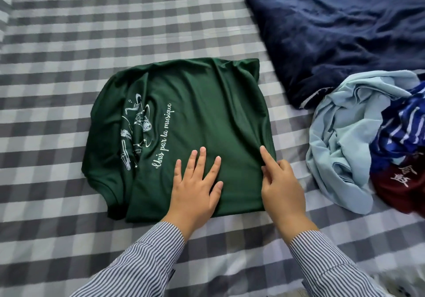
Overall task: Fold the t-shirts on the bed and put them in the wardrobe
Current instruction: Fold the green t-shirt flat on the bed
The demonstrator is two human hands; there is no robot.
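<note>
Two hands: both working the near edge of the green t-shirt (197, 112).
Sleeves: striped shirt sleeves (147, 257) coming in from the bottom of the frame.
Left hand (195, 188): lying flat on the shirt, fingers straight and spread, pressing the fabric down, gripping nothing.
Right hand (281, 186): index finger pointing out along the shirt's right edge, other fingers curling at the fold; whether they are pinching cloth, cannot tell.
Green t-shirt: lying folded mid-bed on the checked sheet (69, 32), white print facing up.
Unfolded pile: light blue shirt (340, 135), blue patterned garment (400, 126) and maroon garment (395, 191) sitting crumpled at the right.
Far right: navy blanket (333, 32) lying bunched.
</note>
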